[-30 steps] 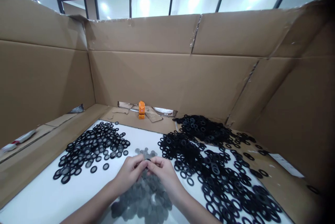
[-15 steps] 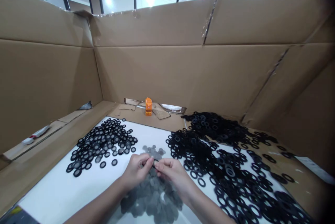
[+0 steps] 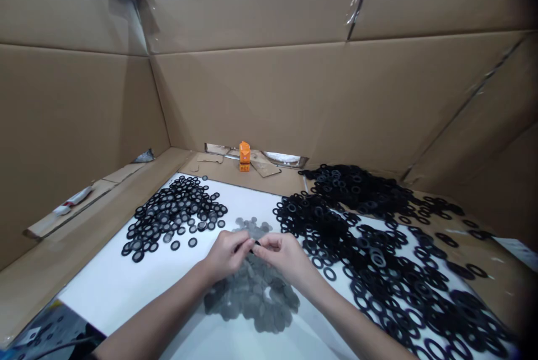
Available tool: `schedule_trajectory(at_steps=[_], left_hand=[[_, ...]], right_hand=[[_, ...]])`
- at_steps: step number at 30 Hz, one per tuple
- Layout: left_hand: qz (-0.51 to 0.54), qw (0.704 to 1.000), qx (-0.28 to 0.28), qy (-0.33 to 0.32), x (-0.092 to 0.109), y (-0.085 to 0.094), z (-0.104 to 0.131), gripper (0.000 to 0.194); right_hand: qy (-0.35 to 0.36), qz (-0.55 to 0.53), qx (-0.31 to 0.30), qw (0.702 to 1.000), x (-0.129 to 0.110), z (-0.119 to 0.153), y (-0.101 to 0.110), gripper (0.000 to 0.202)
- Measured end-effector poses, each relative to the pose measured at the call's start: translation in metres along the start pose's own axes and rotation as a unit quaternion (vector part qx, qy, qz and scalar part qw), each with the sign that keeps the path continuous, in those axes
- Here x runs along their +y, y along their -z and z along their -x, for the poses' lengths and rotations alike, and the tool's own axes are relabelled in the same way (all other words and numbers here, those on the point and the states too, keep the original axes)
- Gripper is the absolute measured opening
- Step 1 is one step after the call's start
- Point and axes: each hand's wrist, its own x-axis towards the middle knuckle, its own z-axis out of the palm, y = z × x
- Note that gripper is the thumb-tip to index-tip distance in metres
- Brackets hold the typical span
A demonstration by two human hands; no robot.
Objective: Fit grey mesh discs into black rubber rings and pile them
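Note:
Between the fingertips of both hands is a small black ring (image 3: pixel 256 243), mostly hidden by the fingers. My left hand (image 3: pixel 229 252) pinches it from the left, and my right hand (image 3: pixel 282 254) pinches it from the right. Below and just beyond the hands lies a heap of thin grey mesh discs (image 3: pixel 252 292) on the white board (image 3: pixel 138 298). To the left spreads a pile of black rings with grey centres (image 3: pixel 176 211). On the right is a large pile of open black rings (image 3: pixel 378 270). Whether a disc sits in the held ring I cannot tell.
Tall cardboard walls (image 3: pixel 252 96) enclose the work surface. An orange small box (image 3: pixel 244 156) stands at the back. More black rings (image 3: pixel 357 186) are heaped at the back right. A white tube (image 3: pixel 78 196) lies on the left cardboard ledge.
My view has tilted down and shifted, so the walls and piles sit differently in frame. Both hands stay pinched together over the grey discs, with the black ring now turned more edge-on.

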Motion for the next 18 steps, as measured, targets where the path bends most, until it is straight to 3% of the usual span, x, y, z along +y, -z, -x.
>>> schedule_trajectory(at_steps=[4, 7, 11, 14, 16, 18], left_hand=[[0.015, 1.000, -0.023, 0.007, 0.006, 0.007, 0.001, 0.037], [0.045, 0.999, -0.021, 0.016, 0.010, 0.013, 0.004, 0.033], [0.089, 0.993, 0.059, 0.048, 0.013, 0.012, 0.007, 0.028], [0.110, 0.984, 0.110, 0.082, 0.013, 0.006, 0.009, 0.028], [0.130, 0.980, 0.114, 0.098, 0.014, 0.002, 0.011, 0.030], [0.154, 0.980, 0.078, 0.099, 0.014, 0.000, 0.012, 0.033]], right_hand=[[0.018, 0.086, 0.023, 0.996, -0.010, 0.005, 0.004, 0.018], [0.020, 0.089, 0.037, 0.995, -0.017, 0.007, 0.002, 0.014], [-0.017, -0.045, 0.018, 0.999, -0.017, 0.003, -0.006, 0.019], [-0.063, -0.191, 0.018, 0.979, -0.014, 0.002, -0.013, 0.026], [-0.089, -0.264, 0.015, 0.960, -0.012, 0.004, -0.017, 0.028], [-0.095, -0.290, 0.013, 0.952, -0.012, 0.006, -0.018, 0.027]])
